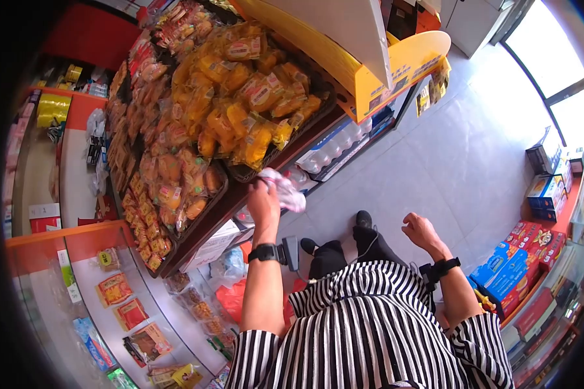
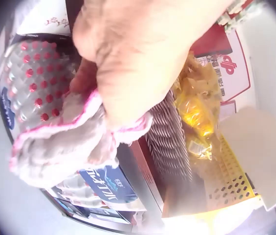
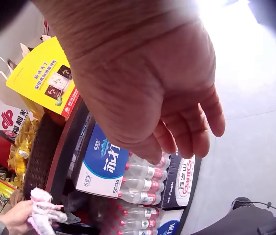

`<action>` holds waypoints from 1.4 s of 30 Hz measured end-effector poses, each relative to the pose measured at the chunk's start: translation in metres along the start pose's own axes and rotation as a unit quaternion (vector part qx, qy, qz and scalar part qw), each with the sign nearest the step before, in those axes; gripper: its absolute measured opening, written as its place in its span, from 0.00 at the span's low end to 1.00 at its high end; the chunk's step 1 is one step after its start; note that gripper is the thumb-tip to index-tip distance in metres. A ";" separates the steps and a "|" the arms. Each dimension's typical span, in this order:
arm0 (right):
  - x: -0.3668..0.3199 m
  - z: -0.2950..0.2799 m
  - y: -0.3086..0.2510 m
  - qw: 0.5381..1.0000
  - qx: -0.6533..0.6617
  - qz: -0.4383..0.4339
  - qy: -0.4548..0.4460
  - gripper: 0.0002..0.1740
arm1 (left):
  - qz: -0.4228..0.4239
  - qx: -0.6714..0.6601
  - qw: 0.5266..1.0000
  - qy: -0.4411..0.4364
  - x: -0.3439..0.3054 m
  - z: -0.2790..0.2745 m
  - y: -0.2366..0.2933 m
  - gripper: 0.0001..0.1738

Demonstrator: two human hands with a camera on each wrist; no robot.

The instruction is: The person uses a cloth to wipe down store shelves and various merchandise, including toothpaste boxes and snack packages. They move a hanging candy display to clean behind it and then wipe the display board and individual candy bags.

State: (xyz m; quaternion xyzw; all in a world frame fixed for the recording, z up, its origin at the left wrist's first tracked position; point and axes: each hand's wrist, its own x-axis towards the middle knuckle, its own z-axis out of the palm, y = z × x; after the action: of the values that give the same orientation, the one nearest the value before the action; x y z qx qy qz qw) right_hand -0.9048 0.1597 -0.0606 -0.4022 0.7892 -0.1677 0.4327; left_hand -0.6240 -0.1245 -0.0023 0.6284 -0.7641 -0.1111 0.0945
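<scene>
In the head view my left hand (image 1: pixel 264 206) grips a white cloth with pink edging (image 1: pixel 285 190) at the edge of the snack shelf. The left wrist view shows the cloth (image 2: pixel 64 142) bunched under the fingers and thumb of that hand (image 2: pixel 133 54), its loose end hanging over packs of bottles. Beside it are a dark woven basket (image 2: pixel 169 137) and yellow-wrapped snacks (image 2: pixel 199 107). My right hand (image 1: pixel 422 231) hangs over the floor on the other side of my body. Its fingers curl loosely around nothing, as the right wrist view also shows.
Baskets of wrapped buns (image 1: pixel 169 168) fill the shelf top at left. A yellow display box (image 1: pixel 396 71) juts out at its far end. Bottled water packs (image 3: pixel 143 183) stand below the shelf. Red and blue cartons (image 1: pixel 499 266) line the right side, and a snack counter (image 1: pixel 78 272) stands lower left.
</scene>
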 end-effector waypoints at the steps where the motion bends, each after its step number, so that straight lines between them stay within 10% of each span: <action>1: 0.000 0.002 0.001 1.000 0.005 0.002 0.002 0.13 | 0.047 -0.023 0.998 -0.041 -0.010 -0.003 -0.006 0.19; 4: 0.004 0.005 0.002 1.000 -0.009 0.007 -0.005 0.13 | 0.051 -0.131 0.973 -0.181 -0.038 -0.012 -0.033 0.22; 8: 0.005 0.004 0.004 1.000 0.006 -0.001 0.001 0.14 | -0.134 -0.188 0.961 0.152 -0.030 -0.035 -0.117 0.26; 14: 0.002 0.002 0.005 1.000 0.011 0.022 -0.003 0.14 | -0.147 -0.027 0.984 0.098 -0.005 -0.023 -0.115 0.22; 26: -0.007 -0.006 0.006 0.997 0.057 0.052 0.027 0.13 | 0.190 -0.168 0.963 -0.086 0.003 0.040 0.073 0.23; 32: -0.012 -0.006 0.025 0.993 0.083 0.071 0.049 0.13 | -0.167 -0.327 0.927 0.073 0.005 0.012 0.012 0.26; 42: -0.011 -0.012 0.028 0.989 0.111 0.084 0.050 0.13 | -0.070 -0.301 0.944 0.118 0.028 0.061 0.113 0.22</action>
State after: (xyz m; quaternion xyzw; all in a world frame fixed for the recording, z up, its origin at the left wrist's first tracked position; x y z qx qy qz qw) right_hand -0.9247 0.1846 -0.0645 -0.2748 0.8172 -0.2375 0.4475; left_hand -0.7524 -0.1281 -0.0281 0.6315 -0.6322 -0.2674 0.3607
